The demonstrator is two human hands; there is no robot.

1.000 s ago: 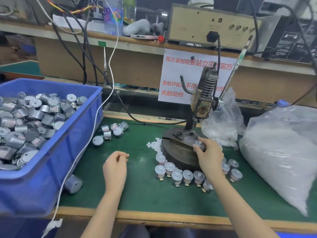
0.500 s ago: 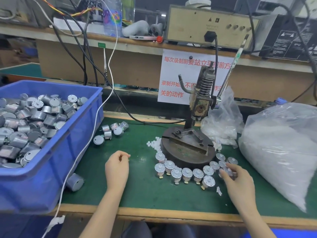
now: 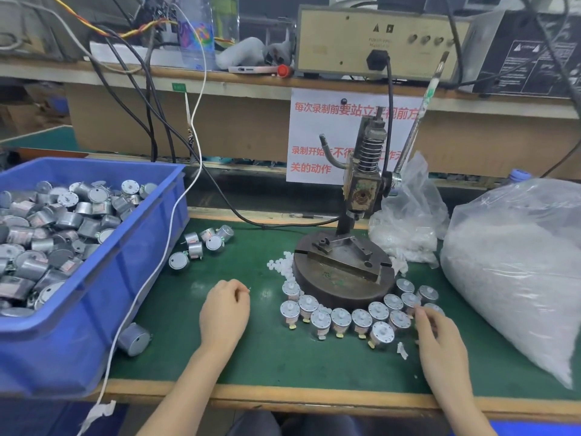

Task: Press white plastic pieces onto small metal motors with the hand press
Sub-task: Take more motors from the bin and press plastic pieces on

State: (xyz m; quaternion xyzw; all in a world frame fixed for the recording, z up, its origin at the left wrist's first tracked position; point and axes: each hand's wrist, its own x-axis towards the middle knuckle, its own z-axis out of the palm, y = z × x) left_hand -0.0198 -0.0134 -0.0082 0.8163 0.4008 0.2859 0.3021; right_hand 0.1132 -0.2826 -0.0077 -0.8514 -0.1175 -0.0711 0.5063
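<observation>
Left hand (image 3: 224, 313) lower centre, curled, pinching a tiny piece (image 3: 249, 289) | right hand (image 3: 440, 338) lower right, fingertips on motors (image 3: 341, 317), grip unclear

One wide-angle camera, worn on the person's head, is looking forward and down across the bench (image 3: 273, 357), facing the hand press (image 3: 361, 196) and the shelf (image 3: 220, 80) behind; it is sitting close, cropping the blue bin (image 3: 94, 325) at left.
</observation>
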